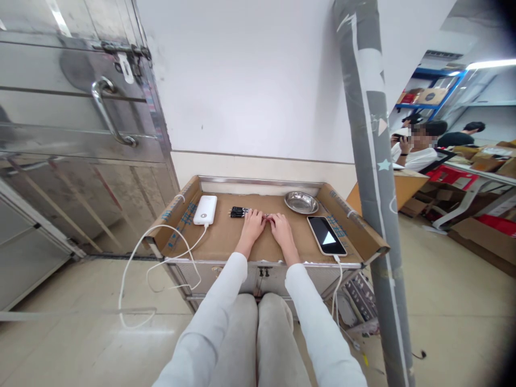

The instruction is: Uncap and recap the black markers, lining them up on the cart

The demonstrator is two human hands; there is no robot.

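Observation:
Over the cardboard-covered top of a small cabinet (220,239), my left hand (253,224) and my right hand (280,227) meet at the fingertips. Fingers of both are closed together around a spot where something small may be pinched; it is too small to make out. Just left of my left hand lie several slim black pieces with brass-coloured tips (238,212), side by side, their right ends close to my fingers. Behind and right of my right hand sits a shallow round metal dish (301,202).
A white power bank (205,210) with a looping white cable (133,252) lies at left. At right rests a phone (327,235) with its cable plugged in. A wrapped grey pipe (373,134) stands beside the cabinet; a metal door (76,118) is at left. People sit farther right.

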